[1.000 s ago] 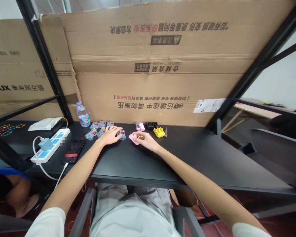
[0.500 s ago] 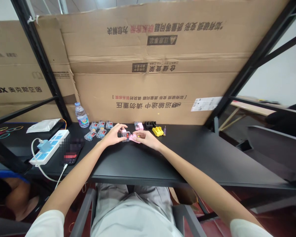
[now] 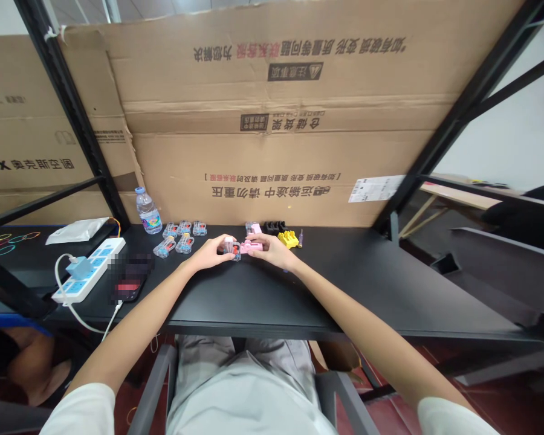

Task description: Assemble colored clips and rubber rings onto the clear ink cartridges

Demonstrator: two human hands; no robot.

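Note:
Between the fingers of my left hand (image 3: 207, 252) is a small clear plastic piece (image 3: 234, 251) with red and blue parts inside. My right hand (image 3: 275, 250) pinches a pink plastic piece (image 3: 252, 247), whose left end is close to or touching the clear piece; I cannot tell if they are joined. Just behind my right hand lies another clear piece with pink on it (image 3: 252, 228). Similar clear pieces (image 3: 184, 243), several of them, are grouped left of my left hand. Some edges of the held pieces are hidden by my fingers.
Right of my right hand are a yellow ridged piece (image 3: 289, 239), a black ridged piece (image 3: 274, 227) and a thin small tube (image 3: 300, 238). A water bottle (image 3: 148, 211), phone (image 3: 135, 275) and power strip (image 3: 88, 270) stand left. Cardboard (image 3: 263, 151) walls the back.
The pink piece has turned from slanting down to lying nearly level beside the clear piece. My right hand has shifted slightly right, and a tiny blue bit now shows below it.

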